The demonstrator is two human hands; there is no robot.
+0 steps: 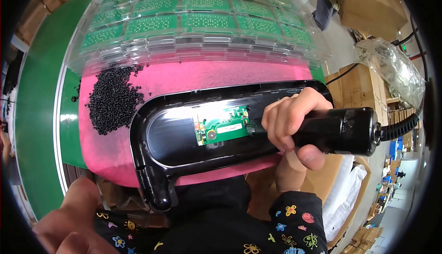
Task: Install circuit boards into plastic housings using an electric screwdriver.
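Observation:
My right hand [294, 120] is wrapped round a black electric screwdriver [343, 132] lying nearly level, its nose pointing left. That nose is at the right edge of a green circuit board [223, 127]; whether a bit touches a screw is hidden. The board lies inside a long, glossy black plastic housing [172, 136], which has a rounded left end and a short stub pointing toward me. My left hand [69, 226] is off the table at the lower left, partly cut off by the picture's edge. Its fingers look apart, and nothing shows in them.
A heap of small black screws [113, 100] lies on the pink mat [184, 77], left of the housing. Stacked clear plastic trays [198, 42] of green circuit boards fill the back. Cardboard boxes [363, 88] stand at the right, with a clear plastic bag [391, 65] above.

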